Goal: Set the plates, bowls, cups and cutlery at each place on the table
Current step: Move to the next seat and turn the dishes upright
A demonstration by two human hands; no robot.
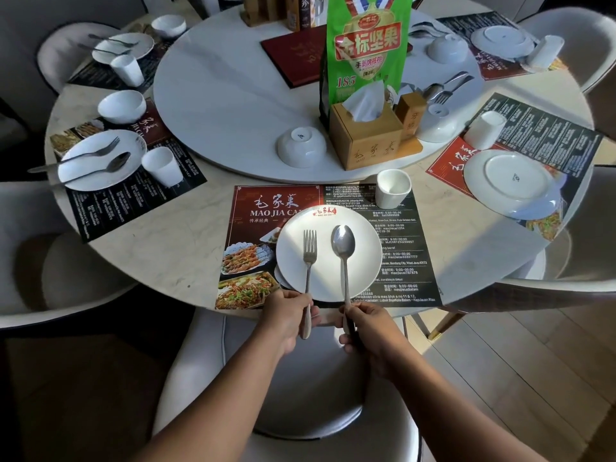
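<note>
Cutlery going down at the near edge of the table: left hand [289,316] grips the steel fork [309,261], right hand [366,323] the steel spoon [343,251], both over the round white plate [361,271], likely just needing release.
</note>
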